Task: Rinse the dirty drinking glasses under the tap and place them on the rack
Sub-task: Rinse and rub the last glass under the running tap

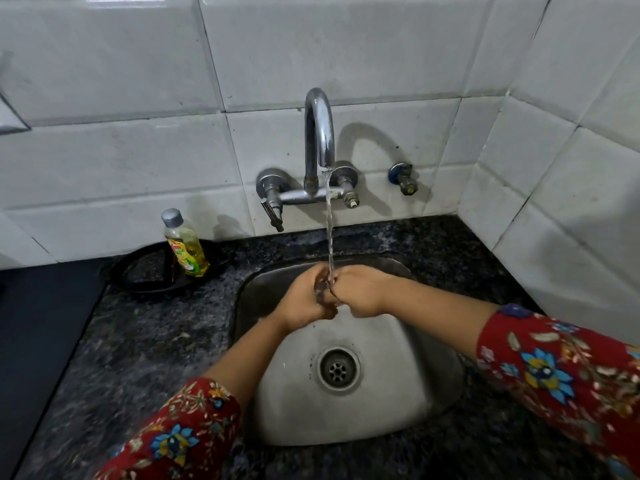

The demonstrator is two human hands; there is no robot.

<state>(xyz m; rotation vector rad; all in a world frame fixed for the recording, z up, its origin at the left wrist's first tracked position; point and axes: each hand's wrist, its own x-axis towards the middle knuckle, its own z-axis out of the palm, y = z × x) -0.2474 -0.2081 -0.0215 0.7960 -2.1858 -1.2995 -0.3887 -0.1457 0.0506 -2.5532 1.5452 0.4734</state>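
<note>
A chrome tap (319, 133) on the tiled wall runs a thin stream of water down into the steel sink (398, 393). Under the stream, over the back of the sink, my left hand (304, 299) and my right hand (360, 292) are curled round a small clear drinking glass (323, 289). Only a sliver of the glass shows between the two hands; the rest is hidden by my fingers. The water falls onto the glass where the hands meet. No rack is in view.
A yellow dish soap bottle (185, 244) stands with a dark scrub pad (149, 270) in a black dish (145, 289) left of the sink. Dark granite counter (145, 358) surrounds the sink. A small valve (403, 178) sticks out of the wall right of the tap.
</note>
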